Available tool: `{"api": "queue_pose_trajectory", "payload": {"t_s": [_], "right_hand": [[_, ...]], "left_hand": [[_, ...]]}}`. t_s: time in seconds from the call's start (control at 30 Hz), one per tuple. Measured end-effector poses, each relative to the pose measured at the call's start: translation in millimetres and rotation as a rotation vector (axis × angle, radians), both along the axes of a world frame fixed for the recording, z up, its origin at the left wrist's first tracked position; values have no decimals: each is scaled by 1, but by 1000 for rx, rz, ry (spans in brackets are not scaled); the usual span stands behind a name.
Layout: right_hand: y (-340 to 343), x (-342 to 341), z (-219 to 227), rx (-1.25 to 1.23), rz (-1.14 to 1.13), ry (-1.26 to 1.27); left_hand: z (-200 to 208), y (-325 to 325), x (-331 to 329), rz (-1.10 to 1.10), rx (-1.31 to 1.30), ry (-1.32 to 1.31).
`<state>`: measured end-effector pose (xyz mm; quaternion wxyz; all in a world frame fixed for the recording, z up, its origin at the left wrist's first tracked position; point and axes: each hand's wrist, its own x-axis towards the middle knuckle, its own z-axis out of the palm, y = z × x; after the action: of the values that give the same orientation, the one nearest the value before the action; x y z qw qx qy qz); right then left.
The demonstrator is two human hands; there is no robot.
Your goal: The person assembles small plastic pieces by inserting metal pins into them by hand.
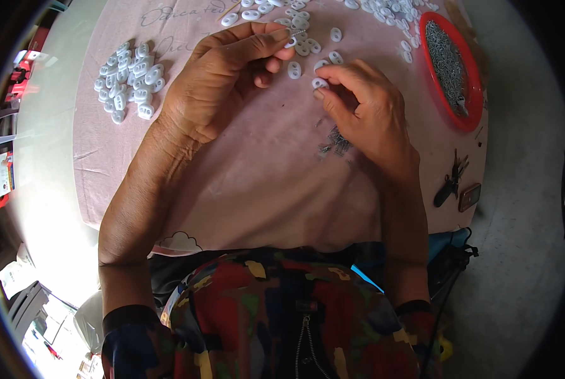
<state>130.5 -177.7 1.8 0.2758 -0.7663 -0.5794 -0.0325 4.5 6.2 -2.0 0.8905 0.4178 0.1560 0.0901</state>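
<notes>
- The left hand [219, 76], upper centre of the frame, pinches a white piece [290, 43] and a thin screw [299, 32] at its fingertips, probably for fine control.
- The right hand [374, 104], right of centre, has thumb and forefinger nearly closed upon another piece [320, 83]; whether this touches the worktop [251, 183], I cannot tell.
- The screw heap [338, 143] lies just below the right hand, perhaps for easy reach.

Upper centre of the frame, my right hand [369, 96] pinches a white oval piece [320, 83], tilted and partly covered; farther up-left, my left hand [216, 72] holds a slim silvery rod [299, 32], slanting upward.
</notes>
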Motion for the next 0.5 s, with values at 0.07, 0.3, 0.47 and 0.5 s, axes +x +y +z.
{"api": "queue_pose_trajectory", "payload": {"t_s": [0.07, 0.3, 0.47, 0.5], "right_hand": [[1, -2, 3, -23, -9, 10], [-2, -2, 4, 27, -21, 175], [-5, 0, 8, 142, -8, 696], [-4, -1, 13, 166, -34, 832]], "left_hand": [[2, -5, 0, 15, 22, 36], [-3, -10, 0, -6, 56, 29], [0, -18, 0, -69, 105, 59], [0, -19, -1, -69, 104, 57]]}}
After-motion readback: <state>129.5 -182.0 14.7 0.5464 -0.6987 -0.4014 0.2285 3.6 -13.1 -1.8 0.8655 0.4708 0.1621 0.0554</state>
